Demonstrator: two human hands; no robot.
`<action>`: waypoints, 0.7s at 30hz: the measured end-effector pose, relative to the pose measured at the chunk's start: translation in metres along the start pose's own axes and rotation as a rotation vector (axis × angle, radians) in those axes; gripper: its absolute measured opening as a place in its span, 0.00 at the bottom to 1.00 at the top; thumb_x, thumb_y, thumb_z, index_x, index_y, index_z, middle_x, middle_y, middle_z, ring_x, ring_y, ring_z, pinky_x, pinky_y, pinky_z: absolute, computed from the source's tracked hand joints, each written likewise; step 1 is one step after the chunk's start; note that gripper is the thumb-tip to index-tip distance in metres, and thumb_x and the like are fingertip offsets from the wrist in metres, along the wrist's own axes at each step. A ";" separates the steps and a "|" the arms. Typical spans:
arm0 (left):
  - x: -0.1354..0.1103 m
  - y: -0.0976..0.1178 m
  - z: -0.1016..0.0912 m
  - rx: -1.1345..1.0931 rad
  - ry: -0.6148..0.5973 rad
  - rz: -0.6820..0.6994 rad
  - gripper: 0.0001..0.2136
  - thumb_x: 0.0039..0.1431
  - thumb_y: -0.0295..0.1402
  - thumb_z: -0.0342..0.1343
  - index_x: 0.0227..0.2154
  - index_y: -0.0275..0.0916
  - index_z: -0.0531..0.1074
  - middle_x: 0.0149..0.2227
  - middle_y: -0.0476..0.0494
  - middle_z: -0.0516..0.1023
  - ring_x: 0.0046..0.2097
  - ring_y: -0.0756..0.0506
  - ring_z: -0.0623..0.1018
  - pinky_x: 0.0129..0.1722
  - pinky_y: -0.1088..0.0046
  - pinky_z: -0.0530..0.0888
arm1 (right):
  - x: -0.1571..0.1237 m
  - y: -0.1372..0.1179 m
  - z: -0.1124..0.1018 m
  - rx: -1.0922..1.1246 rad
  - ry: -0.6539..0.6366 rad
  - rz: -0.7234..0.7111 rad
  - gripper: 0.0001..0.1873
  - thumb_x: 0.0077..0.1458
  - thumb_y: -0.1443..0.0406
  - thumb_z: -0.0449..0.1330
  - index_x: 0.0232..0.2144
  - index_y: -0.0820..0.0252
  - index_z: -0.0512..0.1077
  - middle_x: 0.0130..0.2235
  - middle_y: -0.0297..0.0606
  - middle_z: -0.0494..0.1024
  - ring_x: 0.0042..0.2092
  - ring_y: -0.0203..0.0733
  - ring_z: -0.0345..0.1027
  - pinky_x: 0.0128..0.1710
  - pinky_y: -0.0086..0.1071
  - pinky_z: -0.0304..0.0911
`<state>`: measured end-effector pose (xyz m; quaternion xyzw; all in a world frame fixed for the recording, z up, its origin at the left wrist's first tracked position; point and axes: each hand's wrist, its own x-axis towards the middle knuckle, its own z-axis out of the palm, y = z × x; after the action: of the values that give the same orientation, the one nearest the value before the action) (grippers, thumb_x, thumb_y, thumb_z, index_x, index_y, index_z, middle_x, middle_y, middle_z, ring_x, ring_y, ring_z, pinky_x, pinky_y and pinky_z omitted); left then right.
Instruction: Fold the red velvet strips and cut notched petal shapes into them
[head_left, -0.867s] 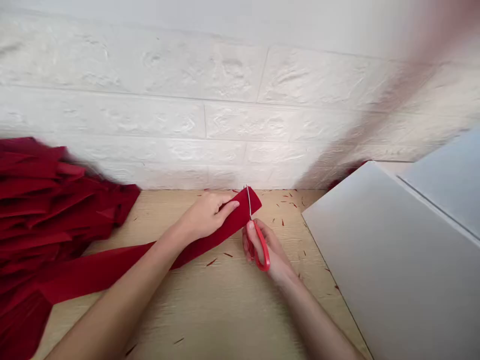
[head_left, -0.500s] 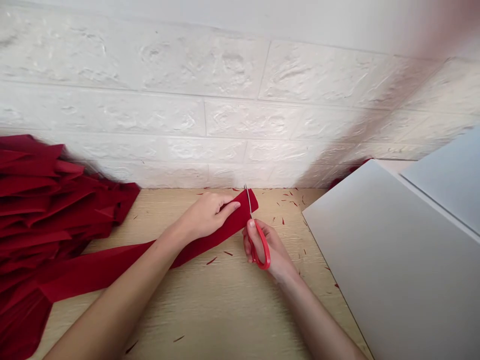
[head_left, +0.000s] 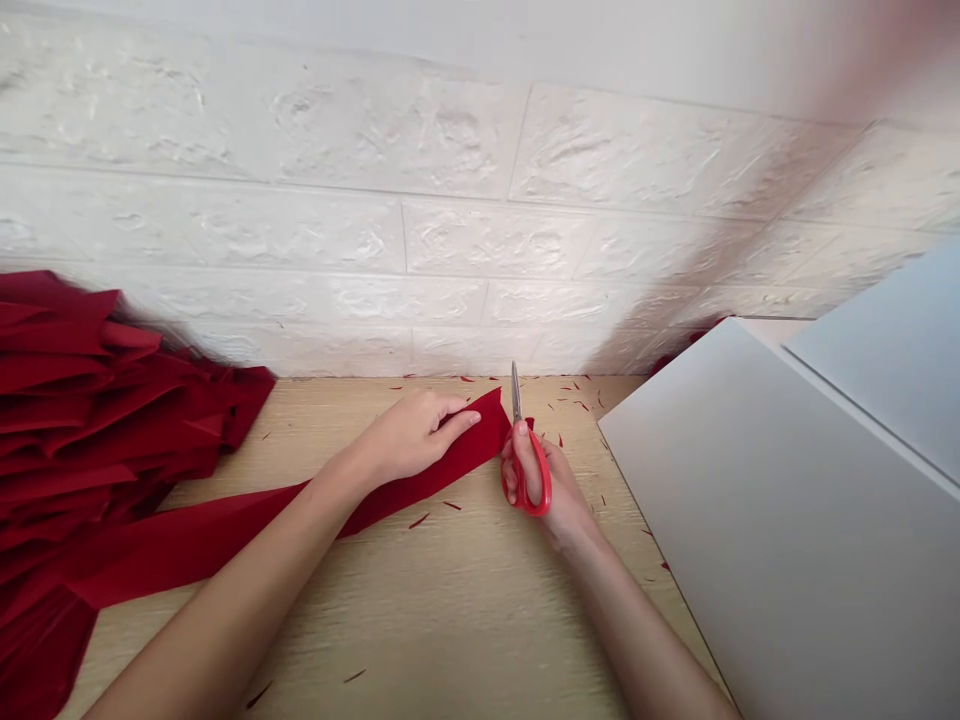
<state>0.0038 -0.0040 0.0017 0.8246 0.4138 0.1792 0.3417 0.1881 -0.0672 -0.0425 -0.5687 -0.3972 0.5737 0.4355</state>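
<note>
Centrally, a limp red fabric strip [head_left: 442, 470] lay on the pale wooden bench [head_left: 450, 620] — left hand [head_left: 412, 435] pressing it flat, fingers together, right hand [head_left: 562, 490] gripping red-handled scissors [head_left: 537, 470] at its end. Light, soft, best held near the cut.

Nothing to read in this shot — no words, labels, brands, numbers or signs anywhere in view.
</note>
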 end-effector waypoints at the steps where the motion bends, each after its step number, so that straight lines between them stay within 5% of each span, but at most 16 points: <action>1: 0.000 0.000 -0.001 0.002 0.015 -0.003 0.20 0.69 0.44 0.43 0.23 0.39 0.58 0.22 0.53 0.64 0.27 0.50 0.62 0.30 0.70 0.57 | 0.000 -0.002 -0.001 0.002 0.016 -0.005 0.31 0.53 0.35 0.55 0.26 0.55 0.63 0.15 0.25 0.63 0.18 0.33 0.54 0.19 0.27 0.50; 7: -0.003 0.003 -0.004 0.003 0.086 0.021 0.21 0.70 0.46 0.42 0.24 0.39 0.63 0.25 0.51 0.71 0.28 0.49 0.67 0.32 0.71 0.61 | -0.004 -0.015 -0.012 -0.161 0.128 -0.145 0.30 0.54 0.37 0.57 0.25 0.55 0.59 0.19 0.25 0.62 0.20 0.32 0.51 0.20 0.28 0.47; 14: -0.030 0.037 -0.014 0.032 -0.139 -0.007 0.25 0.71 0.50 0.35 0.49 0.45 0.74 0.52 0.45 0.78 0.51 0.43 0.77 0.50 0.66 0.71 | 0.012 -0.011 -0.045 -0.367 0.442 -0.335 0.29 0.54 0.38 0.57 0.25 0.56 0.62 0.22 0.28 0.66 0.23 0.33 0.56 0.24 0.29 0.53; 18: -0.070 0.033 -0.021 0.372 -0.027 -0.075 0.24 0.68 0.50 0.41 0.56 0.43 0.70 0.59 0.40 0.74 0.59 0.36 0.72 0.60 0.53 0.66 | 0.018 -0.008 -0.057 -0.517 0.507 -0.330 0.27 0.55 0.40 0.57 0.25 0.56 0.63 0.21 0.30 0.68 0.24 0.35 0.57 0.25 0.31 0.53; 21: -0.123 0.006 -0.025 0.483 0.199 -0.230 0.24 0.65 0.54 0.43 0.51 0.46 0.74 0.54 0.43 0.79 0.54 0.35 0.75 0.58 0.50 0.68 | 0.018 -0.011 -0.060 -0.706 0.530 -0.302 0.25 0.55 0.42 0.58 0.25 0.55 0.63 0.23 0.33 0.73 0.25 0.37 0.62 0.27 0.32 0.54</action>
<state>-0.0798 -0.0949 0.0223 0.8082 0.5667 0.1155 0.1109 0.2489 -0.0497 -0.0401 -0.7449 -0.5215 0.1688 0.3803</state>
